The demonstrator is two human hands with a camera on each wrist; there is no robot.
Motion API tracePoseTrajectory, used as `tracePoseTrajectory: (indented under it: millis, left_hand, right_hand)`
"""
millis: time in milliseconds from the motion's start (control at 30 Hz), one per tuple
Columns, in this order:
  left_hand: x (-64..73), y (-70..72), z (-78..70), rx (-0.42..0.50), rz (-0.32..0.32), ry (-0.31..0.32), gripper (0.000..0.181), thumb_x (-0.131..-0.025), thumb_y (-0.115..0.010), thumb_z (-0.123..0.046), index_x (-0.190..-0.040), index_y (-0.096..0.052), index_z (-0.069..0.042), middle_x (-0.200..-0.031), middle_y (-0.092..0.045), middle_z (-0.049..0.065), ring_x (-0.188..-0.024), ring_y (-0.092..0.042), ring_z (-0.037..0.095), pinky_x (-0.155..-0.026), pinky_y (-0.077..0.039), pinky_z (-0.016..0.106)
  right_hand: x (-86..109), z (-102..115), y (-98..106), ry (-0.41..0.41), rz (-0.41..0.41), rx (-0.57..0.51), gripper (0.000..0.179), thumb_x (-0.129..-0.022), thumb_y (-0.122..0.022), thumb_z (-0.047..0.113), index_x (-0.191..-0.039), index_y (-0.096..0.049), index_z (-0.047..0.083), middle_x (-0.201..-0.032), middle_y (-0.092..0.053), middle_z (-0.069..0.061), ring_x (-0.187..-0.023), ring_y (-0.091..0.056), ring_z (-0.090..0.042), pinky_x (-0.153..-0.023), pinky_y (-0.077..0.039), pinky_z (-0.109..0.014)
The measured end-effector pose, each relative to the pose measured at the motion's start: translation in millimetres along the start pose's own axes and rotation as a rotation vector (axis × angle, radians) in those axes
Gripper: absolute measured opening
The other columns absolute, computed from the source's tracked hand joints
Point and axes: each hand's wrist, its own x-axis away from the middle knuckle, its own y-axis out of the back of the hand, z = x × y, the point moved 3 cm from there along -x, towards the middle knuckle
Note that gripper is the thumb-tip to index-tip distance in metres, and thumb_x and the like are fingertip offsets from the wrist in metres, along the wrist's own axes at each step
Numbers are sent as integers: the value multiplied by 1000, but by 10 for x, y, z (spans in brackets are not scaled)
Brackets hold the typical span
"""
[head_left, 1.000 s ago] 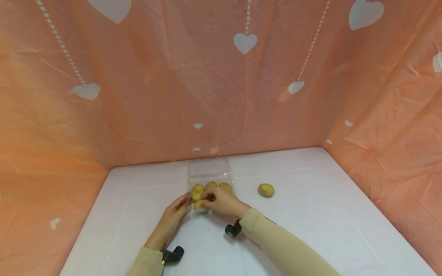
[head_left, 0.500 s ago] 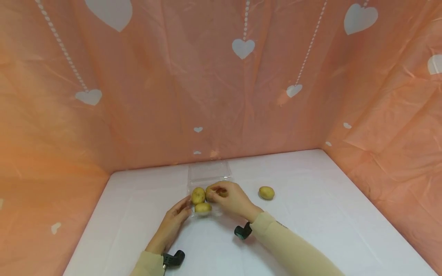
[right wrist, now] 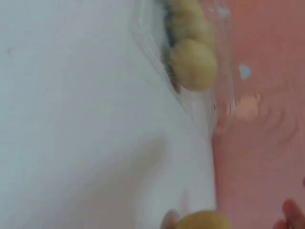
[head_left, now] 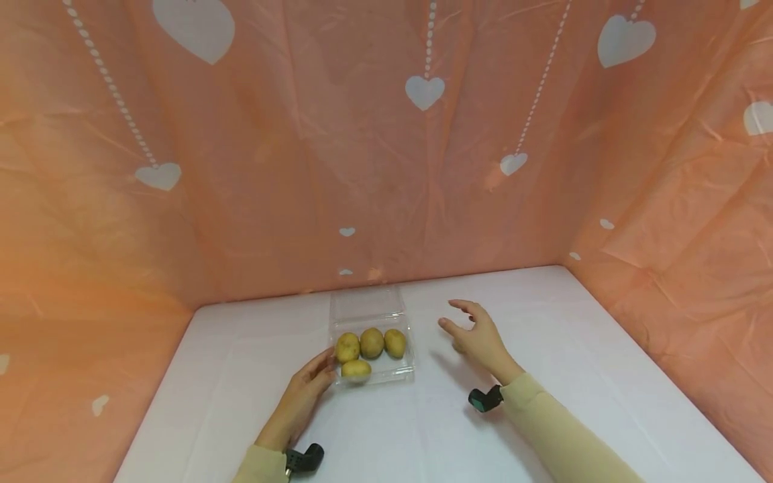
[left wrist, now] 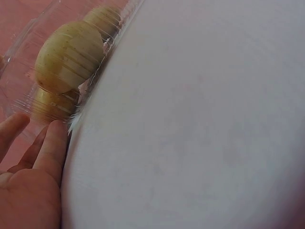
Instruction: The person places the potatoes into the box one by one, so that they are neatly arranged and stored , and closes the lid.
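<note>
Several yellow potatoes (head_left: 372,343) sit in a clear plastic clamshell box (head_left: 386,377), three in a back row and one at front left. My left hand (head_left: 308,389) rests its fingers against the box's left side, fairly straight. In the left wrist view its fingertips (left wrist: 58,131) reach the clear wall beside the potatoes. To the right of the box my right hand (head_left: 480,342) hovers over the table, thumb and fingers spread apart. A loose potato (right wrist: 202,221) shows at the bottom of the right wrist view, close to the thumb; the hand hides it in the head view.
The box's transparent lid (head_left: 366,303) lies folded back behind it, near the table's rear edge. A white cloth covers the table (head_left: 386,436). Orange curtains (head_left: 386,168) with white hearts enclose the back and sides.
My right hand has come off the potatoes in the box and moved right, to where the loose potato lay. The left hand has stayed at the box.
</note>
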Motion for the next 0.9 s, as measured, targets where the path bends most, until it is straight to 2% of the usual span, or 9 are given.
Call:
tracePoseTrajectory:
  millis: [133, 267, 367, 467, 667, 900]
  left_hand:
    - [-2, -10, -1, 5, 6, -10, 57, -93, -58, -9, -146, -39, -1, -145, -40, 23, -137, -32, 32, -111, -26, 48]
    - [0, -10, -1, 10, 10, -1, 56, -94, -57, -9, -146, -39, -1, -146, -40, 23, -137, -33, 32, -110, -27, 47]
    - [6, -12, -4, 11, 13, 4, 56, -94, -57, -9, -147, -38, -2, -146, -39, 23, -136, -34, 33, -110, -27, 48]
    - [3, -19, -5, 7, 16, 4, 56, -94, -57, -9, -147, -37, -2, -147, -39, 24, -136, -34, 35, -110, -28, 48]
    - [-13, 5, -2, 4, 10, 16, 57, -93, -59, -11, -146, -40, -3, -146, -40, 22, -136, -36, 33, -109, -29, 47]
    - [-6, -4, 17, 35, 17, 35, 58, -93, -58, -10, -147, -38, -3, -148, -37, 23, -137, -32, 34, -110, -27, 51]
  right_hand:
    - [-5, -205, 139, -172, -7, -115, 76, -84, -69, 52, -141, -44, 10, -145, -41, -13, -135, -32, -33, -109, -28, -50]
    - [5, -356, 180, -320, 35, -217, 88, -83, -68, 57, -147, -34, 8, -150, -33, -16, -139, -25, -35, -111, -26, -51]
    - [11, -459, 171, -394, 60, -280, 93, -80, -69, 59, -148, -31, 8, -151, -30, -18, -139, -25, -35, -112, -25, -51]
    - [4, -552, 159, -428, 84, -336, 93, -80, -71, 56, -148, -30, 7, -149, -30, -19, -137, -28, -34, -112, -24, -50]
    - [-52, -657, 133, -426, 183, -372, 88, -84, -72, 46, -148, -29, 4, -143, -34, -18, -132, -32, -32, -112, -24, -48]
    - [-18, -694, 128, -383, 285, -309, 71, -84, -75, 33, -139, -40, 5, -130, -43, -13, -117, -41, -26, -101, -33, -39]
